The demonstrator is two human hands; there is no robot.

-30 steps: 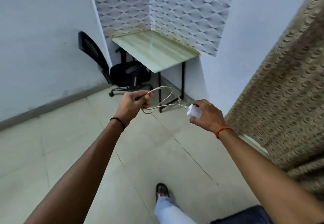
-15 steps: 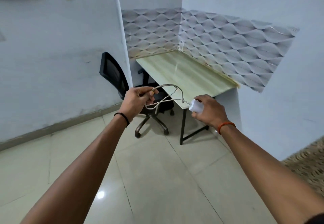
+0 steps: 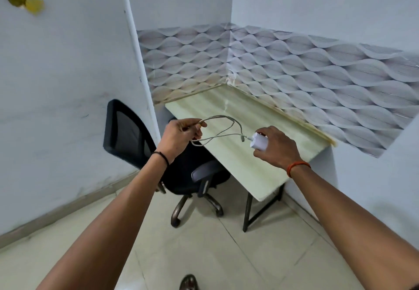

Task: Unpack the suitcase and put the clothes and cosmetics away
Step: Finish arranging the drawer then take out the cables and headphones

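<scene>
My right hand grips a white charger plug at chest height, above the near part of a pale desk. A thin whitish cable runs from the plug in loose loops to my left hand, which pinches the gathered loops between thumb and fingers. Both hands hover over the desk's left front edge, about a hand's width apart. No suitcase, clothes or cosmetics are in view.
A black swivel chair stands tucked against the desk's left side, under my left hand. The desk sits in a corner with patterned wall panels behind it. Light floor tiles stretch towards me; my shoe shows at the bottom.
I have walked closer to the desk, which now looms larger and lies directly under my hands. The curtain at the right has left the view. Both hands keep their hold on cable and plug.
</scene>
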